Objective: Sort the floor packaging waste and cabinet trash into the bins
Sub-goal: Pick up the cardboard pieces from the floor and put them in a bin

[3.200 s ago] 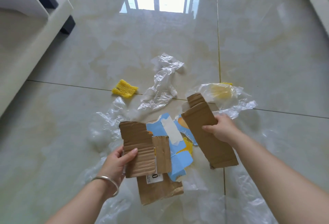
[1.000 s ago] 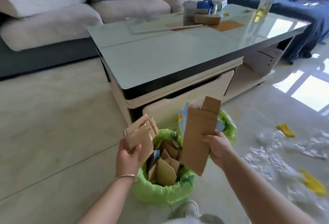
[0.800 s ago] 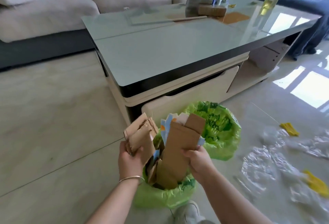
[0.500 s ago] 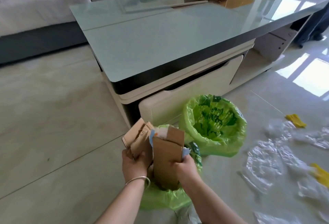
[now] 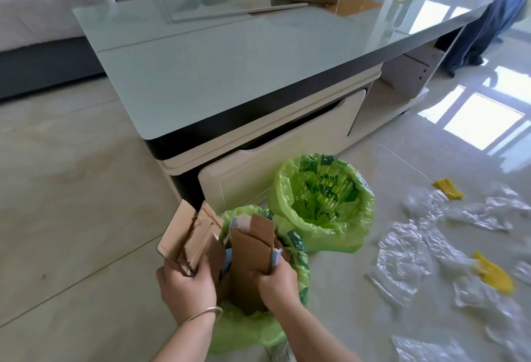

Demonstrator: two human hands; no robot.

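- Gripping a bundle of torn cardboard scraps point(image 5: 191, 239), your left hand point(image 5: 186, 289) has its fingers curled shut around the lower ends, with a thin metal bangle point(image 5: 202, 314) on the wrist.
- Your right hand point(image 5: 277, 282) is clamped on a taller folded cardboard piece point(image 5: 251, 249), thumb and fingers wrapped round its right edge, with blue-printed paper showing behind it.
- Both bundles stand upright, and the lower end of the right-hand one sits inside the mouth of the near bin point(image 5: 244, 330), which wears a green liner and sits on the floor right below your hands.
- A second green-lined bin point(image 5: 321, 203) stands just beyond and to the right, touching the near one; only its crumpled liner shows inside.
- Both bins sit close to the front of a glass-topped coffee table point(image 5: 230, 74), by its cream drawer point(image 5: 281, 160).
- Crumpled clear plastic wrap point(image 5: 402, 258) lies scattered over the glossy tile floor to your right, well apart from the bins.
- 2 yellow foam nets lie among the plastic: one far point(image 5: 448, 187), one nearer point(image 5: 494, 272).
- A grey sofa point(image 5: 51, 2) stands beyond the table.
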